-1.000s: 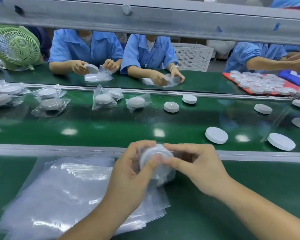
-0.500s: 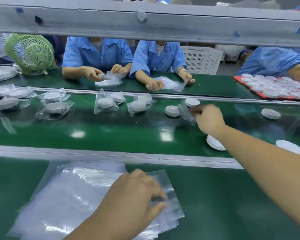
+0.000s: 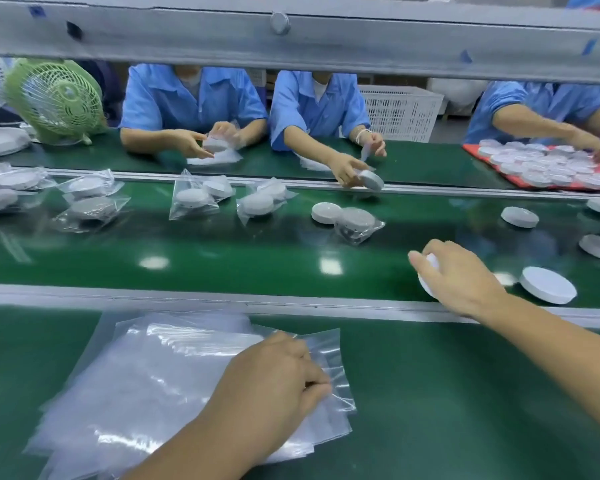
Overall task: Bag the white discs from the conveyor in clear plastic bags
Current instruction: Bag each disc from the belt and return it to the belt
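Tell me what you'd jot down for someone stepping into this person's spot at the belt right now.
Left hand: pinches the edge of the top bag on the stack of clear bags, which lies on the near bench.
Right hand: grips a white disc at the near edge of the conveyor.
Done: several bagged discs lie on the belt, mostly to the left.
Left: get the held disc into the bag, then bag the loose discs waiting on the right of the belt.
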Demonstrator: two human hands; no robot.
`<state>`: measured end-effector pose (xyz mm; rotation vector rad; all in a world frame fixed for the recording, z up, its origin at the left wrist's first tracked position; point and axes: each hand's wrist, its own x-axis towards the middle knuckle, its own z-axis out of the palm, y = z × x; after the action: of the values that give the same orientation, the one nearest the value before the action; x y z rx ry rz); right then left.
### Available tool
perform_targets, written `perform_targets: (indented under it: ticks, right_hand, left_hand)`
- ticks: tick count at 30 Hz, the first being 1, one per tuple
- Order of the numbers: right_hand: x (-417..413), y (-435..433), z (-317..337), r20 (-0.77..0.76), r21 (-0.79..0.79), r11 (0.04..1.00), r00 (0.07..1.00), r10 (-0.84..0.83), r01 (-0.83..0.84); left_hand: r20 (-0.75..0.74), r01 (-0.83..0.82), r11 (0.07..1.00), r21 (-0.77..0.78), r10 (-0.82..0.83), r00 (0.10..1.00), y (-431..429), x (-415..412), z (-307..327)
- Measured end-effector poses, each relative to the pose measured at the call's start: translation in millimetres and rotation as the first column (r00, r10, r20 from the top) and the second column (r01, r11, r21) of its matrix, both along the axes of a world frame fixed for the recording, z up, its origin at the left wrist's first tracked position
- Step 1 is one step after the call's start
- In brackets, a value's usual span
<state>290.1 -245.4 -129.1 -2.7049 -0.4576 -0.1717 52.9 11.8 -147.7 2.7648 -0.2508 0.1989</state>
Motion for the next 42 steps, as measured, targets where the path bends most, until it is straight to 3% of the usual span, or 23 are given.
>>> perform_targets:
  ticks: [2,3,5,9,11,14,19,21,25,29,32,33,35,37,42]
  right_hand:
    - [-26,0,14,-0.137,0.325,0.945,0.988,0.075,-0.026]
    - [-42,0,17,-0.159,0.393,0.917,0.978,0.136,-0.064]
    - [-74,0,16,-0.052,0.365,0.89,0.948,0.313,-0.274]
    - [-122,1,5,0.238,0.092,0.812,0.805,0.544,-0.576]
    - [-137,3,0,0.356,0.087,0.778,0.749,0.559,-0.622]
    - [-152,4,-8,0.432,0.234,0.764,0.769,0.472,-0.601]
    - [-160,3,-13,0.511,0.275,0.724,0.734,0.447,-0.632]
    - [-160,3,-15,0.547,0.219,0.704,0.683,0.485,-0.675]
    - [-162,6,-15,0.604,0.123,0.651,0.577,0.55,-0.749]
    - [-167,16,-8,0.656,0.265,0.595,0.594,0.466,-0.759]
    - [-176,24,-3,0.557,0.563,0.536,0.768,0.317,-0.63]
    - [-179,28,-1,0.464,0.684,0.491,0.841,0.278,-0.54]
    - [-180,36,2,0.239,0.841,0.42,0.931,0.277,-0.341]
    - [-175,43,2,0.085,0.866,0.44,0.937,0.34,-0.238]
    - [-146,57,21,-0.056,0.8,0.534,0.852,0.52,-0.273]
  left_hand:
    - [0.013,-0.008,1.0,0.004,0.008,1.0,0,0,0]
    - [0.021,-0.01,1.0,-0.002,0.01,1.0,0,0,1]
    - [0.038,-0.028,0.998,-0.055,0.03,0.999,3,0,3]
    - [0.04,-0.073,0.986,-0.152,0.08,0.996,6,0,5]
    - [0.026,-0.041,0.994,-0.106,0.044,0.999,5,1,4]
    - [-0.006,0.023,0.999,0.026,-0.023,1.0,0,0,1]
    - [0.082,0.031,0.999,0.03,-0.033,0.996,6,-2,-2]
    - [0.098,-0.024,0.999,-0.042,0.028,0.995,10,-2,0]
    - [0.069,-0.073,0.939,-0.336,0.101,0.992,5,0,12]
    - [-0.04,-0.027,0.787,-0.616,0.004,0.999,-7,-4,22]
    - [-0.148,-0.012,0.58,-0.815,-0.188,0.971,-12,-8,25]
    - [-0.129,0.008,0.577,-0.816,-0.196,0.972,-13,-10,25]
    - [0.004,0.033,0.696,-0.717,-0.042,0.999,-20,-10,21]
    - [0.148,0.019,0.712,-0.702,0.12,0.982,-28,-8,24]
    - [0.189,0.034,0.494,-0.869,0.267,0.945,-33,20,33]
